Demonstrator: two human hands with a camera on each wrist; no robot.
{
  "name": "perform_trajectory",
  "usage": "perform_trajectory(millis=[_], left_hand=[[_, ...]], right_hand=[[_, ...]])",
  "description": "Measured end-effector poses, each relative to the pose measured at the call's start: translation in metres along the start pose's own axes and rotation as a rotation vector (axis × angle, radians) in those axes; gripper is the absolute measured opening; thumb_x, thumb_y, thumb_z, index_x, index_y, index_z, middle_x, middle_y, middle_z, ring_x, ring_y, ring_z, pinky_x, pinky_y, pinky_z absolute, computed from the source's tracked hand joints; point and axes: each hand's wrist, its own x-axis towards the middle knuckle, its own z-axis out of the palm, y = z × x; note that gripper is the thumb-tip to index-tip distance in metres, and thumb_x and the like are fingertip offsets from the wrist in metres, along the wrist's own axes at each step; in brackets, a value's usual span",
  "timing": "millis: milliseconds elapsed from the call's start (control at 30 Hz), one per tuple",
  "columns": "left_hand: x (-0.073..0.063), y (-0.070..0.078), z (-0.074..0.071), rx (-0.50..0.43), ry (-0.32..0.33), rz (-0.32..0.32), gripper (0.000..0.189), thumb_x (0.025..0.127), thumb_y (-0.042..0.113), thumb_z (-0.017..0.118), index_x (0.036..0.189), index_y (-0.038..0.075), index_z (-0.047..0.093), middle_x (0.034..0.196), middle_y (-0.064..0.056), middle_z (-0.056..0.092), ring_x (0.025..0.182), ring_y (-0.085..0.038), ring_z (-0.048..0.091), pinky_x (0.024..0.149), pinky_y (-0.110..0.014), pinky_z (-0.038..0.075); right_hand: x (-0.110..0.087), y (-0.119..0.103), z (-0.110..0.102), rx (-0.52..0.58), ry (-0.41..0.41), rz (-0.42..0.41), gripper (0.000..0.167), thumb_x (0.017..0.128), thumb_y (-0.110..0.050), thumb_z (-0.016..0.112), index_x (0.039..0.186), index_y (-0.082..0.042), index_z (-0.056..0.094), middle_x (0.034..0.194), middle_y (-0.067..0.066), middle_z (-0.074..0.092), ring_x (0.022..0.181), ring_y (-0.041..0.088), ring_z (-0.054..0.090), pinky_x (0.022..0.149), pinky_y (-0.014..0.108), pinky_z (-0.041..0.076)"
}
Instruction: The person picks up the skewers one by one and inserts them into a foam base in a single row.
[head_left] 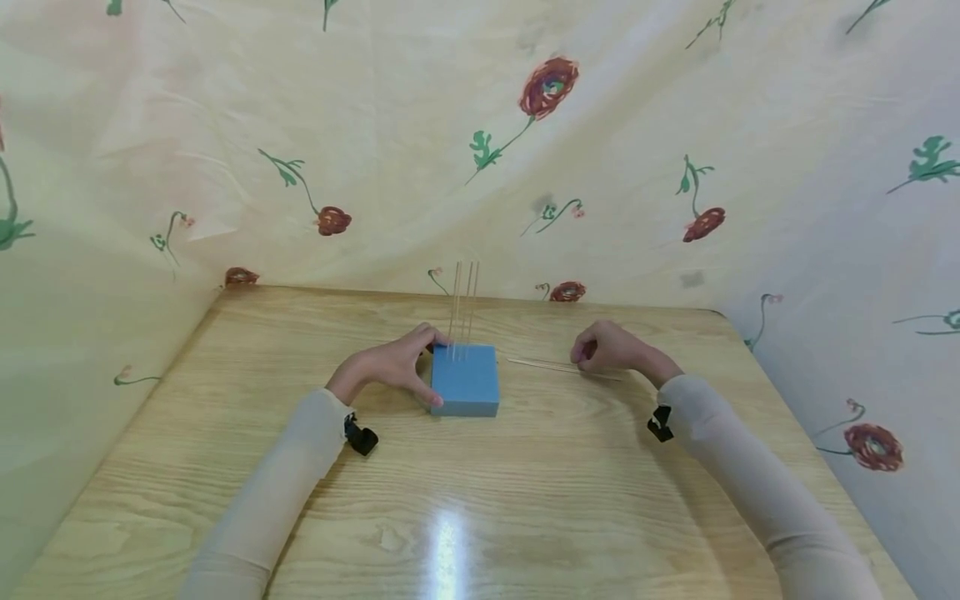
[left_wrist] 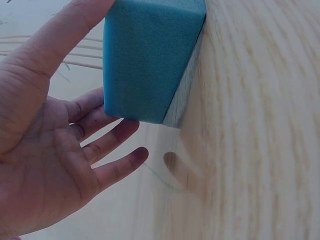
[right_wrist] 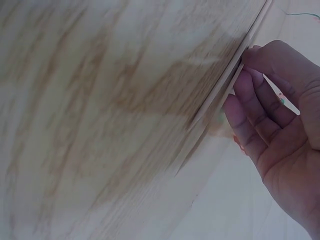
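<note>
two sleeves (head_left: 262, 492); left fingers (left_wrist: 120, 165) grasping one block (head_left: 468, 382) bearing three-plus sticks (head_left: 473, 304); right fingers (right_wrist: 245, 124) pinching at two-plus flat sticks (head_left: 542, 365)

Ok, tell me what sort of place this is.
Probably a makeshift indoor recording booth: a wood-grain table, flower-patterned sheeting around its back and sides, and small black wrist-worn devices.

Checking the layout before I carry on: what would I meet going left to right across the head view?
Left sleeve, left grip, blue block, left ends of the loose sticks, right grip, right sleeve.
</note>
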Motion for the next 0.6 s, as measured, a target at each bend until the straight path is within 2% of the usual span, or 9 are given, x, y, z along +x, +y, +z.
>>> perform_trajectory(millis=[367,600], left_hand=[[-0.0016,0.0023,0.0001,-0.002,-0.004,0.015,0.093,0.079,0.037,0.089,0.149,0.004,0.037,0.147,-0.016,0.034,0.138,-0.033,0.038,0.117,-0.052,0.035],[-0.0019,0.0018,0.0001,-0.006,0.001,0.011,0.092,0.079,0.037,0.089,0.148,0.005,0.038,0.147,-0.016,0.035,0.137,-0.034,0.039,0.116,-0.052,0.036]], right_hand=[[0.0018,-0.0024,0.0077,0.023,0.041,0.029,0.016,0.082,0.005,0.070,0.088,-0.007,0.078,0.083,0.004,0.075,0.073,0.015,0.065,0.066,0.026,0.055],[0.0013,-0.0049,0.0080,0.011,0.072,0.041,0.015,0.084,0.003,0.070,0.090,-0.006,0.079,0.084,0.005,0.075,0.073,0.014,0.063,0.066,0.026,0.053]])
